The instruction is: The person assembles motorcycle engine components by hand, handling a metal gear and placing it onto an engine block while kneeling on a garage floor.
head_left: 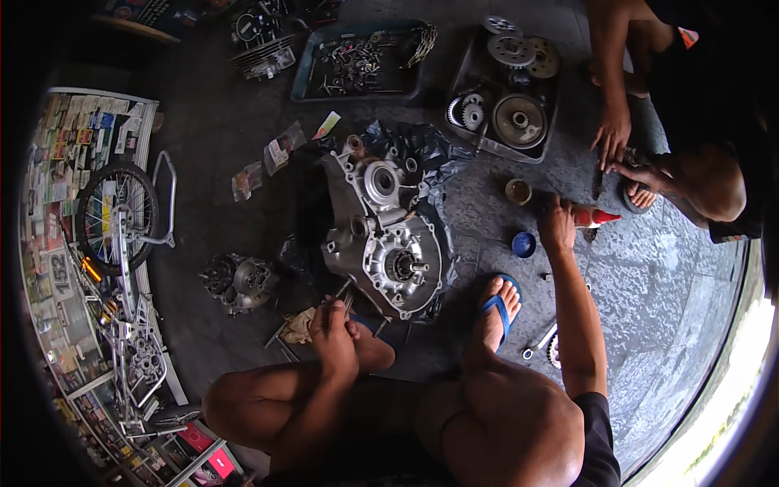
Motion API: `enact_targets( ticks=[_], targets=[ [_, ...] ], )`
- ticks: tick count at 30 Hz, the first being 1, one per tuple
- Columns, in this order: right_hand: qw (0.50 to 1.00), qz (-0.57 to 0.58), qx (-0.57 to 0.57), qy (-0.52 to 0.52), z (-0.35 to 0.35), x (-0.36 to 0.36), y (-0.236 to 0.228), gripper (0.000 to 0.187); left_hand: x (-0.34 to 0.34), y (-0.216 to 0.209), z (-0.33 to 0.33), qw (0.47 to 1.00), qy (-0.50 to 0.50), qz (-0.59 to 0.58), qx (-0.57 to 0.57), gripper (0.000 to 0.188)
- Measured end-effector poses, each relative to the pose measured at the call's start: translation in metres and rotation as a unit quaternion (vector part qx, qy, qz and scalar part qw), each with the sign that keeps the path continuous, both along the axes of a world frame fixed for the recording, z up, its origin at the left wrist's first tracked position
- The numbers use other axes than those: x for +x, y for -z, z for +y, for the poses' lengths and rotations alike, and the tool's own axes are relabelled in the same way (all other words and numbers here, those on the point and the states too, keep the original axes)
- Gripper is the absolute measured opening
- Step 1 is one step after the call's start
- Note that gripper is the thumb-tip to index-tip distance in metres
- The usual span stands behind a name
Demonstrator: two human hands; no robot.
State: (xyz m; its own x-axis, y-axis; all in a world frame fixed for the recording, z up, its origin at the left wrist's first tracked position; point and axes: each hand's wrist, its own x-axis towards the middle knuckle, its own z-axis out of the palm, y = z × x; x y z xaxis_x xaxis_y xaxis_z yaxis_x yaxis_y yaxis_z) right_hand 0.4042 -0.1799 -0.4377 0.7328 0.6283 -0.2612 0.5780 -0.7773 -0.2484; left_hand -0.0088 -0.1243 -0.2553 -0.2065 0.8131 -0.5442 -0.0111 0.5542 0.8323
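An engine crankcase half [381, 235] of bare silver metal, with a bearing and a shaft end in it, lies in front of me on black plastic sheeting [422, 146]. My left hand [331, 334] is closed near its lower left edge. A thin metal piece shows by the fingers, but what they grip is hidden. To the right, my right hand [557, 223] is closed at the left end of a white bottle with a red pointed cap [602, 217]. Beside that hand are a small round tin [518, 191] and a blue lid or tin [523, 244].
A tray of bolts [357, 66] and a tray of gears [519, 122] stand at the back. Another engine part [238, 282] and a tan rag [299, 326] lie left. A wheel [119, 211] stands by a display case. A co-worker's hands [617, 146] are at right, near a spanner [540, 342].
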Motion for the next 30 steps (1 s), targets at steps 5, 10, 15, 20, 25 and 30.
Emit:
enact_targets(
  ticks=[5,10,15,20,25,30],
  targets=[
    [0.988,-0.021,0.155,0.001,0.001,-0.025,-0.038,0.047,-0.005,-0.002,0.000,1.000,-0.014,0.016,-0.003,0.015],
    [0.859,0.391,0.315,-0.101,0.013,-0.108,-0.174,0.052,-0.003,0.000,-0.002,1.000,-0.010,-0.008,0.002,0.014],
    [0.855,0.381,0.263,-0.234,0.037,-0.163,-0.192,0.056,-0.004,0.001,-0.001,1.000,-0.006,-0.027,0.005,0.013],
    [0.848,0.378,0.260,-0.265,0.039,-0.172,-0.188,0.056,-0.002,0.002,-0.003,1.000,0.003,-0.008,0.003,0.015],
    [0.860,0.364,0.245,-0.259,0.044,-0.183,-0.182,0.059,-0.004,0.001,-0.002,1.000,0.003,-0.021,0.000,0.017],
    [0.849,0.385,0.255,-0.257,0.046,-0.186,-0.175,0.062,-0.003,0.000,-0.001,1.000,-0.008,-0.022,-0.007,0.018]
  ],
)
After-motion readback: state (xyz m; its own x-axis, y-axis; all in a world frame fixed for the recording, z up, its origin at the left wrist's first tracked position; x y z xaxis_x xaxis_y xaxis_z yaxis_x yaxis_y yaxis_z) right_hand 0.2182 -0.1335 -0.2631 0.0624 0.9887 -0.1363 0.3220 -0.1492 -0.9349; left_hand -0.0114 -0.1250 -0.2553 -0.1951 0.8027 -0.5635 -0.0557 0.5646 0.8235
